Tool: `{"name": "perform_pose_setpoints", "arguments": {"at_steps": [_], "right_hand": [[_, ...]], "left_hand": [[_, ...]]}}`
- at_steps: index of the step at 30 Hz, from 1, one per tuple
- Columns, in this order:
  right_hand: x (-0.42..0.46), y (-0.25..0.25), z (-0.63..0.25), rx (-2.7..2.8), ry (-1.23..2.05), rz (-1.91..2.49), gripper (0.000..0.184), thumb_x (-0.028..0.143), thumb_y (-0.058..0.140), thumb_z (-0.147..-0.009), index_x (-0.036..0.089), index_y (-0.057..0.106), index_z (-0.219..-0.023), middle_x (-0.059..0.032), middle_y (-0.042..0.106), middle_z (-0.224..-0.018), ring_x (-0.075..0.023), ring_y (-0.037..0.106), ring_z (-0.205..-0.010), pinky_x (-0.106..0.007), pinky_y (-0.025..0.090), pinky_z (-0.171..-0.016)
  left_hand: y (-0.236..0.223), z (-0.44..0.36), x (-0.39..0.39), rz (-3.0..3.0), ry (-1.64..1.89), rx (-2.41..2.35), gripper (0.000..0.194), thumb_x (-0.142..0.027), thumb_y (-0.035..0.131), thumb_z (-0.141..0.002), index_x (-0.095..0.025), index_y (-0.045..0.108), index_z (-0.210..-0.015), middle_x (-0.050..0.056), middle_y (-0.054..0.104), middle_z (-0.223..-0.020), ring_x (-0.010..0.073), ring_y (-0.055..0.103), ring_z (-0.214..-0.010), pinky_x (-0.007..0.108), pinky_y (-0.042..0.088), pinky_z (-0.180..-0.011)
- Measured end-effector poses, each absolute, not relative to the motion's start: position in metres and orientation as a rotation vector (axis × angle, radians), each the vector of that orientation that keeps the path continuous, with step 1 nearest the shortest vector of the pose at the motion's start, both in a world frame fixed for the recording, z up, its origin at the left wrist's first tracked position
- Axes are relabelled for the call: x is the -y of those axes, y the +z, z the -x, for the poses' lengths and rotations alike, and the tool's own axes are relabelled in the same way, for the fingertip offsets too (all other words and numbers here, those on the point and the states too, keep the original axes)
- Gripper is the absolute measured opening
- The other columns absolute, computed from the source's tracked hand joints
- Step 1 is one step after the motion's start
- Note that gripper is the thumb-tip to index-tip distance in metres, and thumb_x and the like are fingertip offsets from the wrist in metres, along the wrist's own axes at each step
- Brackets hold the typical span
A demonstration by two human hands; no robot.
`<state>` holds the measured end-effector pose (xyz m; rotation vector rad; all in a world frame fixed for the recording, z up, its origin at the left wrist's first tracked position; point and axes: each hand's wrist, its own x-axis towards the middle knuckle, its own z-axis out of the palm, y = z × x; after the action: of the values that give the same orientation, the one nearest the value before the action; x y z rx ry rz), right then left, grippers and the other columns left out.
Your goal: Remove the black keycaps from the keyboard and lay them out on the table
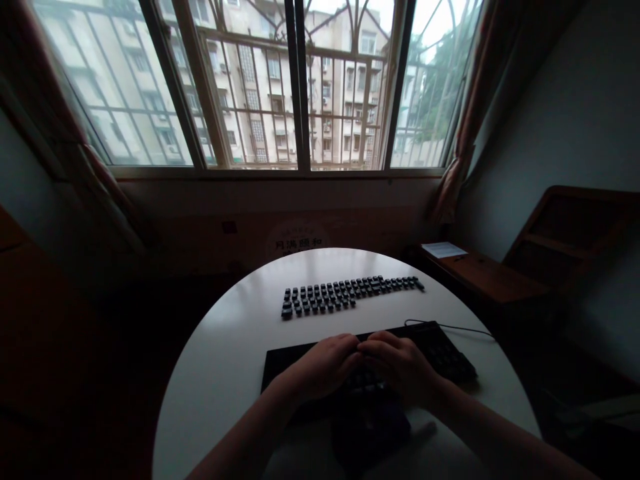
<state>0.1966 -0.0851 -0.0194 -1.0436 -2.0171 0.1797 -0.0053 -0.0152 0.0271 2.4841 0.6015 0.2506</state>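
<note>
Black keyboard [450, 350] lies on the round white table [215, 373], near side. Left hand [330, 362] and right hand [397, 360] over its middle, backs up, fingers curled, fingertips meeting; can't tell if they pinch anything. Forearms angle inward from bottom left and bottom right. Loose keycaps [340, 294] in rows beyond keyboard. Cable [465, 328] trails right. Barred window [300, 100] behind.
</note>
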Motion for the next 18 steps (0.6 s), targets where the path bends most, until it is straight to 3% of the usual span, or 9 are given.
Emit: {"name": "perform_pose_setpoints", "arguments": {"at_steps": [7, 14, 18], "right_hand": [[0.081, -0.023, -0.192, 1.896, 0.196, 1.053, 0.017, 0.022, 0.056, -0.095, 0.023, 0.067, -0.108, -0.0054, 0.067, -0.096, -0.0158, 0.068, -0.08, -0.025, 0.053, -0.069], [0.028, -0.006, -0.231, 1.893, 0.19, 1.389, 0.015, 0.025, 0.062, -0.089, 0.02, 0.071, -0.1, -0.0057, 0.072, -0.095, -0.0179, 0.068, -0.077, -0.029, 0.052, -0.074], [-0.028, -0.015, -0.26, 1.928, 0.311, 1.57, 0.015, 0.022, 0.063, -0.085, 0.018, 0.073, -0.095, -0.0036, 0.075, -0.088, -0.0131, 0.065, -0.055, -0.025, 0.051, -0.061]], "left_hand": [[0.021, 0.005, 0.009, -2.463, 0.318, -0.591, 0.025, -0.036, 0.039, -0.099, -0.019, 0.058, -0.103, 0.006, 0.064, -0.101, 0.0198, 0.059, -0.09, 0.029, 0.045, -0.078], [0.011, 0.018, -0.021, -2.616, 0.386, -1.027, 0.042, -0.041, 0.033, -0.1, -0.018, 0.06, -0.079, 0.005, 0.064, -0.078, 0.0192, 0.057, -0.073, 0.029, 0.039, -0.068], [0.006, 0.023, -0.029, -2.633, 0.279, -1.079, 0.049, -0.043, 0.032, -0.1, -0.017, 0.063, -0.073, 0.005, 0.064, -0.071, 0.0173, 0.056, -0.065, 0.027, 0.032, -0.059]]}}
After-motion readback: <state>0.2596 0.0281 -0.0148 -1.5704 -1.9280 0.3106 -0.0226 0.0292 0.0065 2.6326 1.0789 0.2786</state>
